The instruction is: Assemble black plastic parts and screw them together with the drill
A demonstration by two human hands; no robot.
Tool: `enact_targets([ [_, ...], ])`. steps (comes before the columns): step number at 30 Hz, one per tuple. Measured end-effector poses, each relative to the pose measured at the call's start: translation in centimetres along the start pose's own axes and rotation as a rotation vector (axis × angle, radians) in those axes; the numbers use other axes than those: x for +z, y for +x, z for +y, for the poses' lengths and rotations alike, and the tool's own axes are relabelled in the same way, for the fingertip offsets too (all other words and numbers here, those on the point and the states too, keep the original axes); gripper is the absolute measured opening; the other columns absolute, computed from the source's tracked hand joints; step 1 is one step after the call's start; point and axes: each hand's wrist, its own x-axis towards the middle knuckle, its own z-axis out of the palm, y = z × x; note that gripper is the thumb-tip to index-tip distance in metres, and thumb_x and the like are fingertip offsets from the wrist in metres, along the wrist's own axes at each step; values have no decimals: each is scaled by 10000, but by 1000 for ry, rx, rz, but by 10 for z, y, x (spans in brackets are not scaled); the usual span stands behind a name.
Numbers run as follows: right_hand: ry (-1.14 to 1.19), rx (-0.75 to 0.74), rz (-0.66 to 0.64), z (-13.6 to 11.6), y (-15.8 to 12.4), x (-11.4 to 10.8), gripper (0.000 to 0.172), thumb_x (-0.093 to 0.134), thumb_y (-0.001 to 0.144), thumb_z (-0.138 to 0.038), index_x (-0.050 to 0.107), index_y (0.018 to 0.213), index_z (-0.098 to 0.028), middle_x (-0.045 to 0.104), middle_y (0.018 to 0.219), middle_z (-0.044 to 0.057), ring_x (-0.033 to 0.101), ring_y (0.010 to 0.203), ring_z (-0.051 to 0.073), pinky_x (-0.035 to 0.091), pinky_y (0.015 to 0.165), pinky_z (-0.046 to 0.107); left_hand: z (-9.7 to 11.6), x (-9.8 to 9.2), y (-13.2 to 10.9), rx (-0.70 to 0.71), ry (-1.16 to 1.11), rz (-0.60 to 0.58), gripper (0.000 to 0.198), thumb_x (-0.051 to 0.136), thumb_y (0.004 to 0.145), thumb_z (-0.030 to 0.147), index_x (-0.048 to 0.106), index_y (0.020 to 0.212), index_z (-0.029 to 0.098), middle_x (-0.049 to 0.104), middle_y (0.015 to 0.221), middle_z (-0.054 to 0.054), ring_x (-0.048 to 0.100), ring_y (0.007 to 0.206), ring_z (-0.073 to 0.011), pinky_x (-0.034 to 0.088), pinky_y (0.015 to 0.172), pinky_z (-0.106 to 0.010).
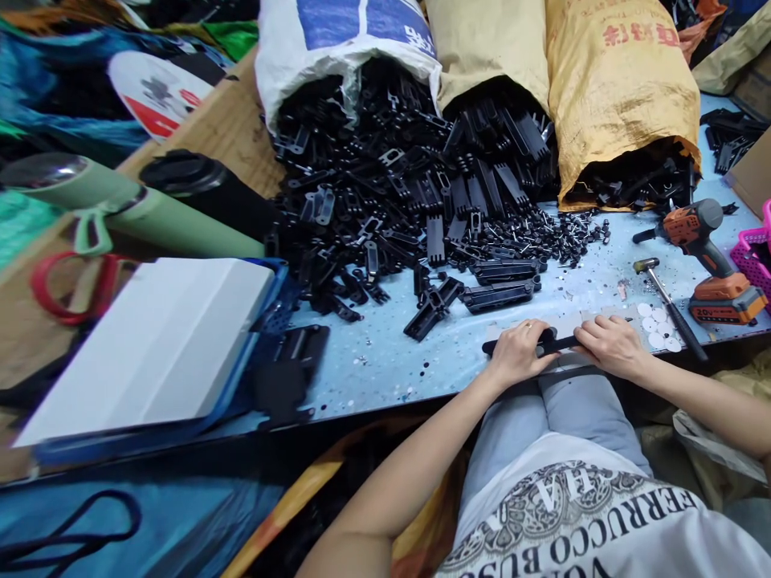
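At the table's front edge, a long black plastic part (558,345) lies across between my two hands. My left hand (523,347) is closed around its left end, and my right hand (609,343) grips it near the right end. The fingers partly cover the part, so its full shape is hidden. Just right of my right hand lie several white round discs (661,325) and a small hammer (673,309). Beyond my hands sit stacked black plastic parts (503,295) and a crossed pair of black parts (434,307).
A large heap of black parts (385,193) spills from white and tan sacks (491,48); a yellow sack (623,96) stands beside them. An orange cordless drill (711,257) stands at the right. A green bottle (162,217) and a white box (157,345) are at the left.
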Motion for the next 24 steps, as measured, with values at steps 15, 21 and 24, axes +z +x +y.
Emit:
enact_targets([
  [15,259,147,-1,26,-10,42,373,573,850,-411,575,1162,-207,597,1109,111,524,1014,242,393,865,393,-6,4,29,33,-341,35,159,503,845,212,661,843,191,634,887,-52,578,864,-160,459,833,-310],
  [21,303,148,51,17,-5,41,344,561,860,-400,586,1146,-209,605,1099,108,535,1007,235,383,878,397,-3,8,26,36,-266,38,194,481,858,222,645,958,192,625,921,-64,568,895,-178,463,849,-335],
  [24,363,186,95,10,-2,40,339,571,853,-407,588,1132,-216,609,1101,100,544,1010,233,384,880,388,-4,7,28,38,-221,10,178,486,844,188,631,947,182,613,917,-66,563,896,-185,466,832,-331],
])
